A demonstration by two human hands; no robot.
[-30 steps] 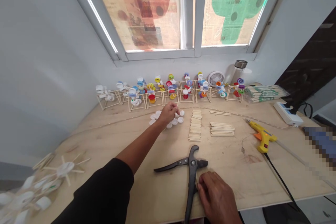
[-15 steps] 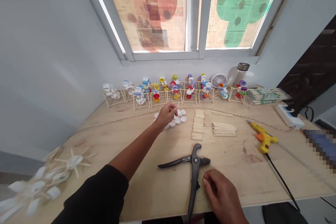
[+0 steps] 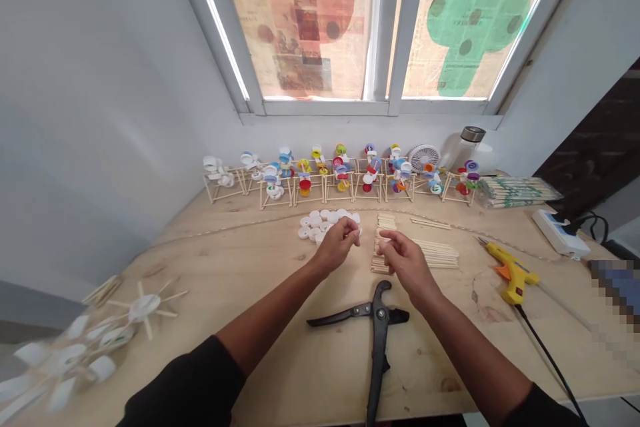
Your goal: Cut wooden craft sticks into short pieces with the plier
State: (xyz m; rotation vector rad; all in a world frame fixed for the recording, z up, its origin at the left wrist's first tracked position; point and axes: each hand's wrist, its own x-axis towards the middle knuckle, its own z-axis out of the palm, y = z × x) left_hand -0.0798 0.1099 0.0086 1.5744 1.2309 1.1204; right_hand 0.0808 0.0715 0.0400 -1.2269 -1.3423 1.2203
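No words, numbers or brands can be read anywhere in view.

1. The large newspaper sheets (image 3: 300, 27) covering the window glass carry columns of print and photographs, too small and faded to read.
2. The clear plastic packet of flat wooden sticks (image 3: 515, 192) bears green print, too blurred to read.
3. The round white plastic bottle caps (image 3: 313, 223) show no legible marks.

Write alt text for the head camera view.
The left hand and right hand are raised with fingers pinched, above white bottle caps and stacked craft sticks on a plywood bench. Black pliers lie nearer; stick-and-cap models stand beyond.
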